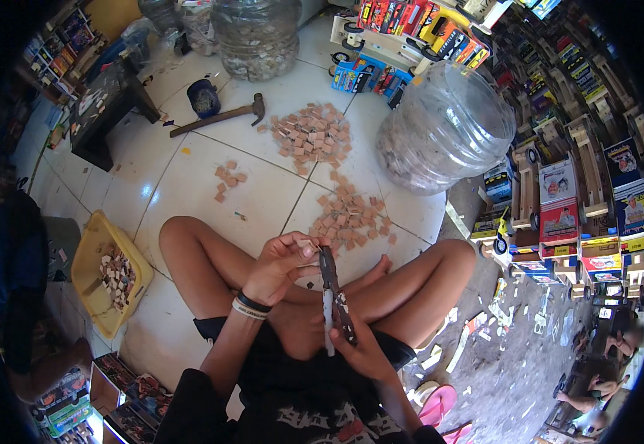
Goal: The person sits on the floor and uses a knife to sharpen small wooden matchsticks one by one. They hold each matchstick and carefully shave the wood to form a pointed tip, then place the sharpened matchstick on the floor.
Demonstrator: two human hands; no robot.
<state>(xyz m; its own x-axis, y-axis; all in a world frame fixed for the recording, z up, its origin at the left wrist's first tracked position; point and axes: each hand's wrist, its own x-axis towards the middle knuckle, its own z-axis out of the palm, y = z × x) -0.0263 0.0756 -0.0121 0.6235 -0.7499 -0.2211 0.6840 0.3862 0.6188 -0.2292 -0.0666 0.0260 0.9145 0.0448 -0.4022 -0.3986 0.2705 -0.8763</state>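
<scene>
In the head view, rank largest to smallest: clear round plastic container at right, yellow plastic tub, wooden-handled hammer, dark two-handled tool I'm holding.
1. Clear round plastic container
2. Yellow plastic tub
3. Wooden-handled hammer and dark two-handled tool, unranked: similar size, and the tool is nearer the camera.

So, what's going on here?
A person sits cross-legged on a tiled floor, the right hand gripping a pliers-like tool. The left hand is at its tip; whether it pinches anything is hard to tell. Small tan squares lie in loose heaps ahead, near a hammer.
</scene>
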